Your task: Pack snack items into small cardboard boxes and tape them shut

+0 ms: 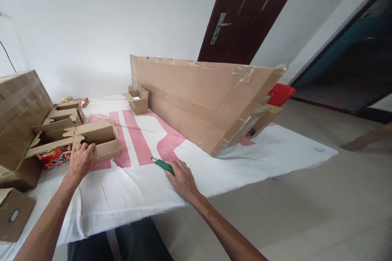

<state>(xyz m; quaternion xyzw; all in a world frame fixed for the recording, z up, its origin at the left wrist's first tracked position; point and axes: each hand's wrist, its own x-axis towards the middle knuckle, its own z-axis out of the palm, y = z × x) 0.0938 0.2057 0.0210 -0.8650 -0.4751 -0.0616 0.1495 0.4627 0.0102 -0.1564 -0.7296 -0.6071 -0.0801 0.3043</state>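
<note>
My left hand (81,158) grips the near left corner of a small open cardboard box (106,150), its fingers hooked over the rim. Against that box's left side sits another open box (49,135), with a red printed packet (56,157) in front of it. In my right hand (183,179) is a green utility knife (164,166), held closed in the fingers over the white cloth. Its tip points left and away from me, apart from the boxes.
A long cardboard panel (196,102) stands on edge across the cloth-covered table (290,142). Beside it is a small open carton (139,105). Large cartons (18,118) crowd the left edge, with packets (80,101) behind. A red container (281,94) shows behind the panel.
</note>
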